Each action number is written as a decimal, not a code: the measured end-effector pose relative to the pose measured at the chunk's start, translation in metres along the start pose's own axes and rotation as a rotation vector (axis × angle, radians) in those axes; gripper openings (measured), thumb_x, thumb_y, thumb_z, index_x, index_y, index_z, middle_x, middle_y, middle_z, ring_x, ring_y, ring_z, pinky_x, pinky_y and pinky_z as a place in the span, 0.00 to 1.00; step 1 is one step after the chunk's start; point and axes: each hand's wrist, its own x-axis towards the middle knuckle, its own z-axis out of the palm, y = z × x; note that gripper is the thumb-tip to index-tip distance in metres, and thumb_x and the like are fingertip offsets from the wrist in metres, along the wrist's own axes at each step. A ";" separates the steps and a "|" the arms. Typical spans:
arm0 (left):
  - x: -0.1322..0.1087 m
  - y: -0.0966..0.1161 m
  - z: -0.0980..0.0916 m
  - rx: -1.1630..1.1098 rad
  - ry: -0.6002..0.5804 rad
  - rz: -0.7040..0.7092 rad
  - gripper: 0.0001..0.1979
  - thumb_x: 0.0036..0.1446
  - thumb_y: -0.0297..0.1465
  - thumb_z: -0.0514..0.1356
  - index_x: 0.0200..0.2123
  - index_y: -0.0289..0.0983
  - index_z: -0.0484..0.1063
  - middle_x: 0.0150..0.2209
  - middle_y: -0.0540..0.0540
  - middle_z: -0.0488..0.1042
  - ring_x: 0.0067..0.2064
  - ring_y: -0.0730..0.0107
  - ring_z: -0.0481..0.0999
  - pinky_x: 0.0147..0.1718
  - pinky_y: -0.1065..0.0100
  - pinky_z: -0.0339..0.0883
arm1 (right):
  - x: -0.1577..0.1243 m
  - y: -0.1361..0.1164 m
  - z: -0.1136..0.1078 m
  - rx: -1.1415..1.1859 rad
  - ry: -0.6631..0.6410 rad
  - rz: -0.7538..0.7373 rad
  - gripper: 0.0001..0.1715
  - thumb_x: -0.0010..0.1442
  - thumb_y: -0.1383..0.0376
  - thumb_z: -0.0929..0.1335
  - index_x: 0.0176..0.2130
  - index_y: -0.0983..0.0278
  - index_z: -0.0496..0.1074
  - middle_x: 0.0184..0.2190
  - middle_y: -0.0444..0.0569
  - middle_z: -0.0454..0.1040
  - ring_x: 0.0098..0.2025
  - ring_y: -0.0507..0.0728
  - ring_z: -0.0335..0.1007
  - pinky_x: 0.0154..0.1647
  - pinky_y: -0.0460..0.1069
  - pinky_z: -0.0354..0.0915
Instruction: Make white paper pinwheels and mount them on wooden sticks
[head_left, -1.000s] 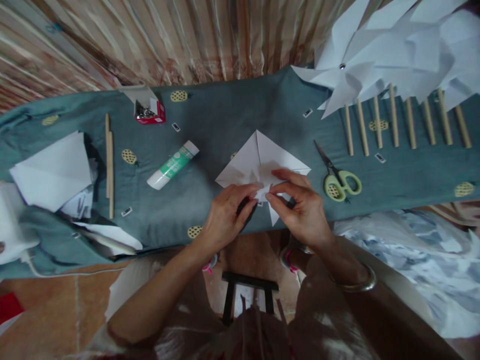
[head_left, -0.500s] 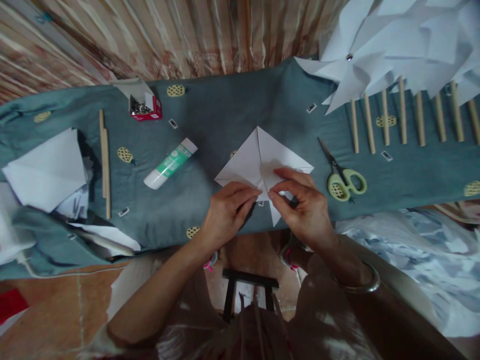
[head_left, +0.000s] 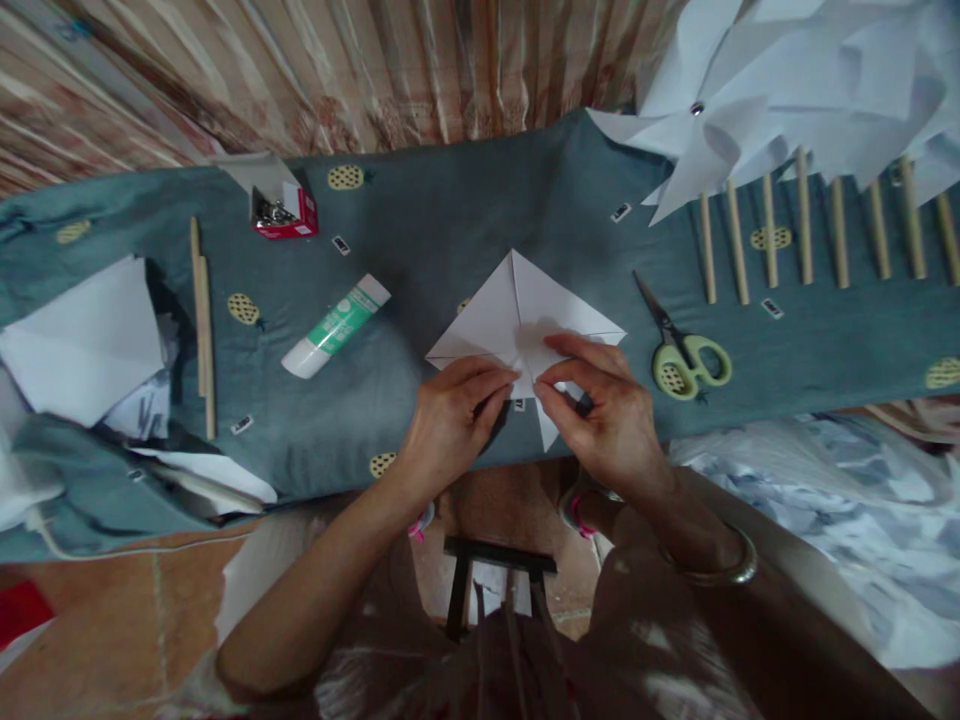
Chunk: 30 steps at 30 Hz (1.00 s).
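Observation:
Between my hands lies a creased white paper square (head_left: 487,315), turned like a diamond, with cut lines and a loose pointed flap toward me. My left hand (head_left: 459,412) pinches the paper's near edge between thumb and fingers. Close beside it, my right hand (head_left: 604,405) pinches the same sheet with thumb and index finger, its other fingers curled over the right part. The near corner is partly hidden by my fingers. To the right lie scissors (head_left: 679,355) with green handles. A glue stick (head_left: 337,325) with a green label lies to the left.
Several white paper pinwheels (head_left: 697,140) on wooden sticks are laid at the far right. An open red box (head_left: 289,215) of metal pins stands at back left. Two wooden sticks (head_left: 202,330) and stacked white paper (head_left: 82,340) lie left on the green cloth (head_left: 480,200).
Both hands stay pinched on the paper in almost the same place. The whole view has shifted very slightly; nothing else has visibly moved.

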 end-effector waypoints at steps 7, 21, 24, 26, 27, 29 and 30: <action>0.003 0.001 -0.001 0.018 -0.010 0.016 0.07 0.61 0.25 0.59 0.40 0.34 0.77 0.37 0.44 0.79 0.39 0.70 0.78 0.39 0.69 0.73 | 0.000 0.001 0.000 -0.018 0.002 -0.022 0.04 0.59 0.67 0.69 0.31 0.61 0.75 0.49 0.54 0.77 0.53 0.63 0.71 0.55 0.61 0.66; 0.005 0.002 -0.003 0.041 -0.059 0.011 0.09 0.63 0.26 0.57 0.43 0.35 0.77 0.38 0.44 0.78 0.40 0.70 0.78 0.41 0.68 0.74 | 0.001 0.001 -0.001 -0.050 -0.007 -0.028 0.04 0.59 0.66 0.69 0.32 0.61 0.75 0.50 0.53 0.77 0.53 0.63 0.71 0.54 0.60 0.67; 0.005 0.002 -0.003 0.038 -0.067 -0.006 0.09 0.63 0.26 0.57 0.43 0.35 0.77 0.39 0.44 0.78 0.40 0.70 0.78 0.41 0.67 0.74 | 0.001 0.001 -0.001 -0.047 -0.004 -0.038 0.04 0.60 0.67 0.69 0.32 0.61 0.75 0.49 0.53 0.77 0.53 0.63 0.71 0.54 0.60 0.68; 0.005 0.001 -0.002 0.036 -0.066 -0.006 0.09 0.63 0.26 0.57 0.43 0.35 0.77 0.38 0.43 0.78 0.40 0.70 0.78 0.41 0.68 0.74 | 0.000 0.003 -0.001 -0.055 0.007 -0.051 0.04 0.60 0.66 0.68 0.34 0.61 0.75 0.49 0.53 0.77 0.53 0.62 0.71 0.55 0.60 0.68; 0.005 0.001 -0.002 0.036 -0.063 0.000 0.09 0.63 0.26 0.57 0.42 0.34 0.77 0.38 0.43 0.78 0.40 0.70 0.78 0.41 0.68 0.74 | 0.000 0.004 -0.001 -0.065 0.015 -0.063 0.05 0.61 0.66 0.68 0.36 0.62 0.76 0.49 0.53 0.77 0.53 0.62 0.71 0.56 0.60 0.67; 0.005 0.000 -0.001 0.044 -0.052 0.013 0.09 0.62 0.26 0.58 0.42 0.34 0.77 0.38 0.44 0.78 0.40 0.70 0.78 0.40 0.69 0.73 | -0.001 0.006 0.000 -0.098 0.026 -0.099 0.09 0.63 0.67 0.66 0.41 0.63 0.76 0.51 0.55 0.75 0.55 0.63 0.69 0.58 0.61 0.65; 0.005 0.000 -0.001 0.049 -0.047 0.017 0.08 0.62 0.26 0.58 0.41 0.34 0.77 0.38 0.44 0.78 0.39 0.70 0.78 0.40 0.69 0.73 | -0.002 0.007 0.001 -0.118 0.026 -0.122 0.12 0.63 0.68 0.65 0.44 0.64 0.76 0.52 0.56 0.74 0.56 0.63 0.68 0.59 0.61 0.64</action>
